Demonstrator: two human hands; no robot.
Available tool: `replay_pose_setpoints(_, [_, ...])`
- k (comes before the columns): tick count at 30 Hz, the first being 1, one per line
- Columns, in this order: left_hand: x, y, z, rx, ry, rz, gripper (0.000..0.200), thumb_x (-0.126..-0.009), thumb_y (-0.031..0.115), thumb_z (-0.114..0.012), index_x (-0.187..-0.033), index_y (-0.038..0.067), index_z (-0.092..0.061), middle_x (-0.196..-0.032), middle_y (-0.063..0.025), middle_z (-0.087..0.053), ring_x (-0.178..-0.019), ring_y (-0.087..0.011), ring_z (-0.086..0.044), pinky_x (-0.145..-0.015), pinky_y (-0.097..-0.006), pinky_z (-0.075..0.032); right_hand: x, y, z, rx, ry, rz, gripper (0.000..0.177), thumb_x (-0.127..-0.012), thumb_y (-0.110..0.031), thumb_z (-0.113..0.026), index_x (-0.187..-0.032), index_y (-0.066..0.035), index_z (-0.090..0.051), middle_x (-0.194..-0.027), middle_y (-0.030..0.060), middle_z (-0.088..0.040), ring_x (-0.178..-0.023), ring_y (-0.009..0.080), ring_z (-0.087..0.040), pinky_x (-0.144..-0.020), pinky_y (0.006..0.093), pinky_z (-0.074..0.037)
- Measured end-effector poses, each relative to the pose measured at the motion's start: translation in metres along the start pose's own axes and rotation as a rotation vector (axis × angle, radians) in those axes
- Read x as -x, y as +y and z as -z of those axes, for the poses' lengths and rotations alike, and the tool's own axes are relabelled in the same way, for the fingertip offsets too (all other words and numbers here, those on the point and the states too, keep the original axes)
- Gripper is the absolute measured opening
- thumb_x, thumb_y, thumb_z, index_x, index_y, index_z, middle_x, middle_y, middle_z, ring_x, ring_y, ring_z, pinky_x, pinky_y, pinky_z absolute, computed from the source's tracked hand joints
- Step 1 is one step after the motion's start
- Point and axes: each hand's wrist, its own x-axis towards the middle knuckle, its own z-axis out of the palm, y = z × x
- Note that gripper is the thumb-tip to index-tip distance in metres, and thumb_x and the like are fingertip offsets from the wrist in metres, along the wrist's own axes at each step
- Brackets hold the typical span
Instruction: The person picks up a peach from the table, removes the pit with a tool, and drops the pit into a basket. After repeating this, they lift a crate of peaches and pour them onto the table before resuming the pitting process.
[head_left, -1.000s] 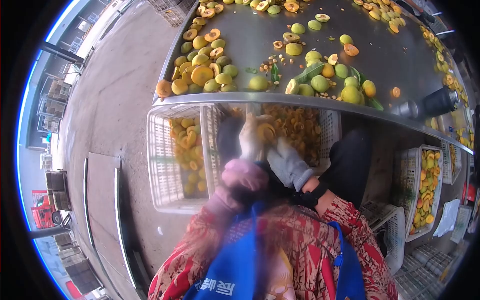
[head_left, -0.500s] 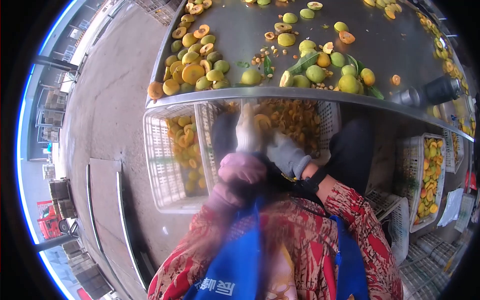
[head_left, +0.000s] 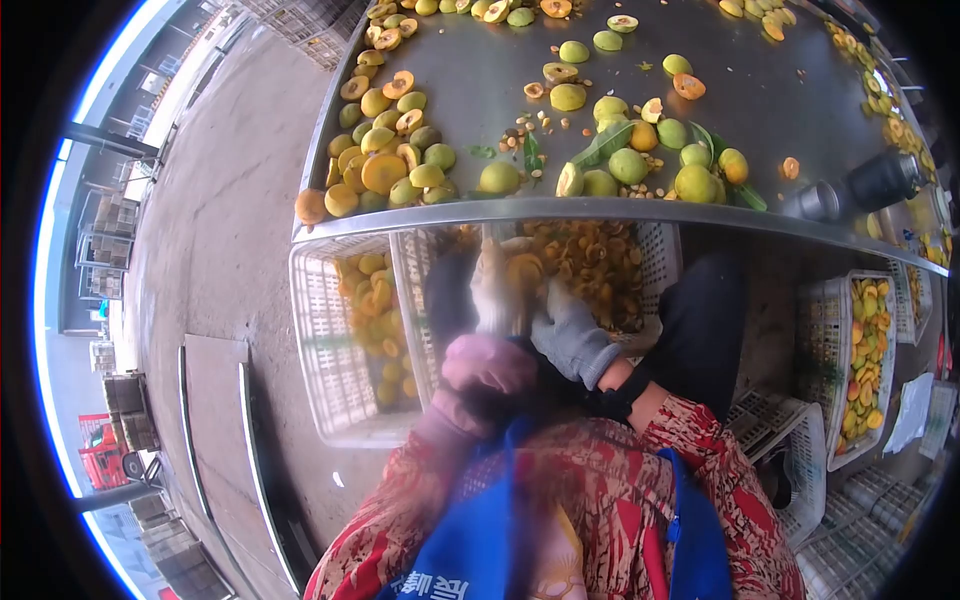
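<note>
My left hand (head_left: 491, 292), in a whitish glove with a pink sleeve cuff, reaches down between my knees below the table edge. Its fingers are closed around an orange peach half (head_left: 524, 271), which is blurred. Close by on the right is my right hand (head_left: 570, 335) in a grey glove, with a dark watch on the wrist. Its fingers curl toward the peach half, and whatever they grip is hidden. Under both hands stands a white crate (head_left: 655, 265) holding many orange fruit pieces.
A metal table (head_left: 480, 85) carries whole and halved peaches, leaves, pits and a dark bottle (head_left: 880, 180) on its right. Left of my knees sits a white crate (head_left: 325, 345) of halves. Another filled crate (head_left: 822, 370) stands at the right.
The view has tilted slightly, so the table edge sits lower. My hands stay together below it, and the orange peach half between them shows more clearly.
</note>
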Motion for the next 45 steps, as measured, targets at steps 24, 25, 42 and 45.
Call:
replay_pose_setpoints(24, [0.020, 0.028, -0.022, -0.345, -0.141, 0.187, 0.030, -0.087, 0.029, -0.061, -0.083, -0.001, -0.063, -0.073, -0.0079, -0.060, -0.059, -0.0149, -0.059, -0.047, -0.0262, -0.047, -0.020, 0.006, 0.056, -0.022, -0.709, 0.002, 0.019, -0.084, -0.017, -0.056, -0.098, -0.006, -0.059, -0.071, 0.0036, -0.058, -0.055, 0.0119, -0.052, -0.047, 0.0280, -0.042])
replay_pose_setpoints(25, [0.022, 0.029, -0.024, -0.332, -0.157, 0.181, 0.030, -0.087, 0.029, -0.061, -0.083, -0.001, -0.063, -0.073, -0.0079, -0.060, -0.059, -0.0149, -0.059, -0.047, -0.0262, -0.047, -0.012, 0.005, 0.060, -0.285, -0.725, -0.231, 0.015, -0.084, -0.018, -0.056, -0.096, -0.009, -0.060, -0.068, 0.0009, -0.055, -0.051, 0.0098, -0.048, -0.043, 0.0262, -0.038])
replay_pose_setpoints(42, [0.025, 0.037, -0.010, 0.465, -0.312, 0.441, 0.039, -0.093, 0.043, -0.049, -0.085, 0.005, -0.058, -0.073, -0.0068, -0.058, -0.062, -0.0179, -0.053, -0.056, -0.0283, -0.046, 0.027, -0.007, 0.057, -1.030, -0.849, -0.480, 0.009, -0.091, -0.016, -0.054, -0.083, -0.013, -0.052, -0.049, -0.0041, -0.039, -0.033, 0.0065, -0.033, -0.031, 0.0215, -0.026])
replay_pose_setpoints(45, [-0.009, 0.047, 0.015, 0.780, -0.111, 0.323, 0.038, -0.095, 0.045, -0.047, -0.084, 0.010, -0.054, -0.078, -0.0051, -0.055, -0.070, -0.0233, -0.054, -0.063, -0.0398, -0.049, 0.038, -0.019, 0.052, -0.909, -0.761, -0.508, 0.008, -0.091, -0.017, -0.054, -0.085, -0.012, -0.054, -0.051, -0.0043, -0.039, -0.033, 0.0058, -0.032, -0.031, 0.0205, -0.024])
